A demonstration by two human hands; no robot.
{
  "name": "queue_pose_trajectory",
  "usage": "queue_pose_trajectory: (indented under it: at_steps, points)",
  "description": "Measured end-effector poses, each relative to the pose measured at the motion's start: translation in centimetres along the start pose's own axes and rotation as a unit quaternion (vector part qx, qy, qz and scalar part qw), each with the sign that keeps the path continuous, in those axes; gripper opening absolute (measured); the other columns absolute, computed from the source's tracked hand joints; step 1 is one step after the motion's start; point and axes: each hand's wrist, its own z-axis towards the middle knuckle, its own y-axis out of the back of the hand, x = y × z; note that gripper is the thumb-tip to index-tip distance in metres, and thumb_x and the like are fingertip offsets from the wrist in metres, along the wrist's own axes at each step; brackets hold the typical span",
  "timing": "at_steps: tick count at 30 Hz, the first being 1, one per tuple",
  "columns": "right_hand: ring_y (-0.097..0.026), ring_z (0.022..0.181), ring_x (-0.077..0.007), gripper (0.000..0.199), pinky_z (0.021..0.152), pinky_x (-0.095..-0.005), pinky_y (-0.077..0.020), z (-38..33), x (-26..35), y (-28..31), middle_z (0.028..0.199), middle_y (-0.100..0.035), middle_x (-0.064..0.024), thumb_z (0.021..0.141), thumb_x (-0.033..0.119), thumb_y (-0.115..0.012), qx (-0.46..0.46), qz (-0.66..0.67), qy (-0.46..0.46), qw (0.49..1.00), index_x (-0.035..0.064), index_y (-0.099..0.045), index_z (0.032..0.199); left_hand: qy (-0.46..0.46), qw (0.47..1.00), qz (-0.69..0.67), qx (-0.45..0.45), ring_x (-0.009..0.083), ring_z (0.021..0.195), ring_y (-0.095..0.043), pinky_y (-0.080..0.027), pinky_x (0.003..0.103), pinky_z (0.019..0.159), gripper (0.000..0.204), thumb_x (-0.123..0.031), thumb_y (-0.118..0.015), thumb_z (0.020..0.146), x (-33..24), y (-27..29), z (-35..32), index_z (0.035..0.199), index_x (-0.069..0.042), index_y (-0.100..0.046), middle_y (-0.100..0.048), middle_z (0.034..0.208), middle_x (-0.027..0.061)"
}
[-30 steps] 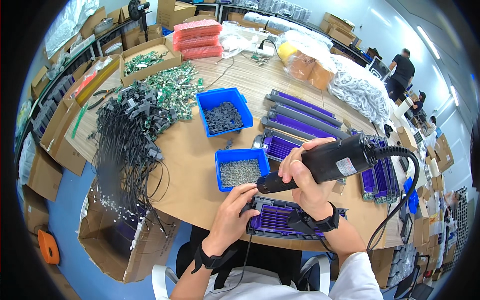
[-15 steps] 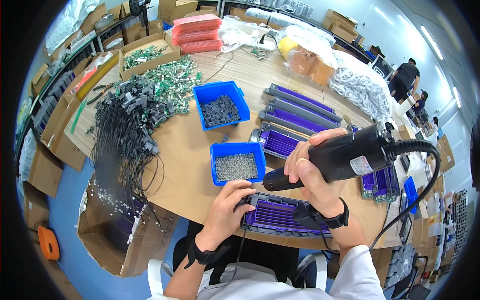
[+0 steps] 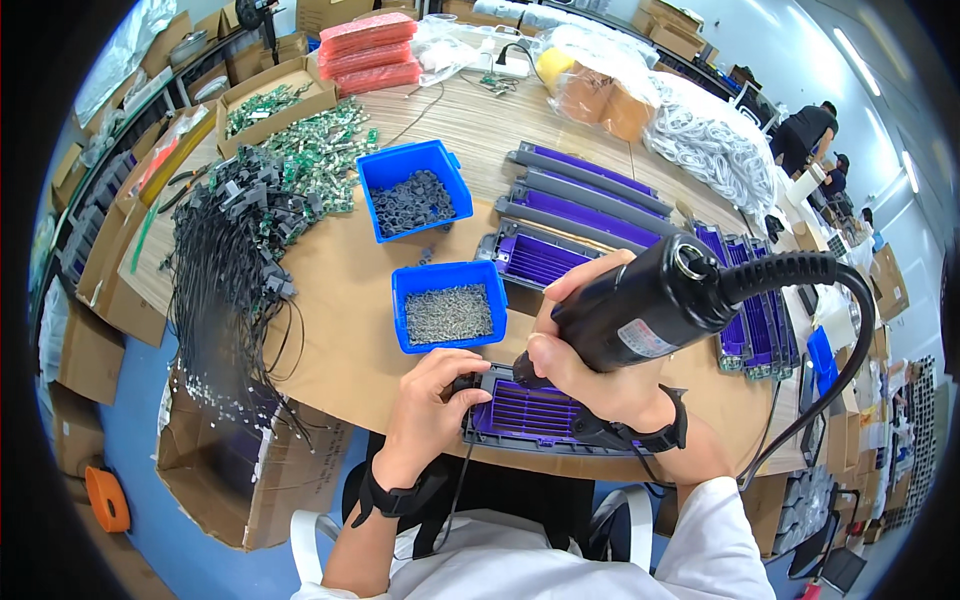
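Head view, item: purple-and-grey panel (image 3: pixel 530 412) at the near tabletop (image 3: pixel 340 300) edge, long axis left-right; left hand (image 3: pixel 432 400) pinches its left end, right hand (image 3: pixel 590 375) grips a black power screwdriver (image 3: pixel 650 305) (tip down at the panel's upper-left corner, just beside the left fingers).

The driver (image 3: pixel 650 305) in the right hand (image 3: pixel 590 365) has swung from lying nearly level to tilting steeply, its tip now down at the panel's (image 3: pixel 530 412) near-left corner. The left hand (image 3: pixel 435 400) has slid left along that edge.
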Motion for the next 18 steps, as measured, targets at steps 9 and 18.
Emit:
queue_pose_trajectory:
  at_steps: [9,18]
  points:
    - [-0.058,0.069,-0.0055,0.032,0.063,-0.0225,-0.0492,-0.62,-0.23,-0.54,0.077,-0.063,-0.0012,0.075,-0.004,-0.074,-0.03,0.057,-0.057,0.996,-0.0003,-0.06,0.103,0.006,1.0,0.015,0.002,0.0261,0.093,-0.064,-0.055,0.033,0.075,0.032,0.005,-0.076,0.07,-0.57,0.11,0.06,0.1,-0.001,-0.067,-0.066,0.102,0.0112]
    - [-0.058,0.07,-0.0066,0.029,0.065,-0.0232,-0.0492,-0.28,-0.85,-0.15,0.075,-0.062,-0.0009,0.074,0.002,-0.077,0.025,0.08,-0.074,0.994,0.0009,-0.061,0.098,-0.005,1.0,0.023,0.014,0.0227,0.087,-0.063,-0.052,0.03,0.068,0.032,0.002,-0.077,0.07,-0.44,0.37,0.04,0.1,-0.002,-0.066,-0.065,0.103,0.009]
